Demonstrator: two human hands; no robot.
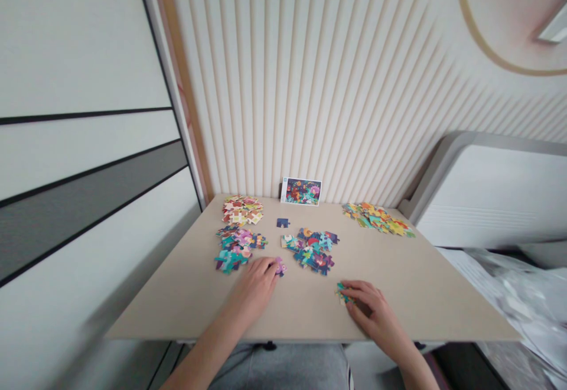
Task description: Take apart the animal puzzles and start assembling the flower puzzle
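Observation:
My left hand (261,278) rests near the middle of the table, its fingertips closed on a purple puzzle piece (280,267). To the right, near the front edge, my right hand (365,301) has its thumb and fingers on teal and yellow puzzle pieces (342,294). Just beyond my left hand lies a pile of teal and pink pieces (234,251). Another pile of dark blue and teal pieces (313,254) sits between and beyond my hands. A single dark blue piece (283,223) lies apart behind them.
A picture card (303,192) leans upright at the back of the table (186,301). Red and cream pieces (241,210) are heaped at the back left, orange and green ones (378,220) at the back right. A ribbed wall (283,83) stands behind.

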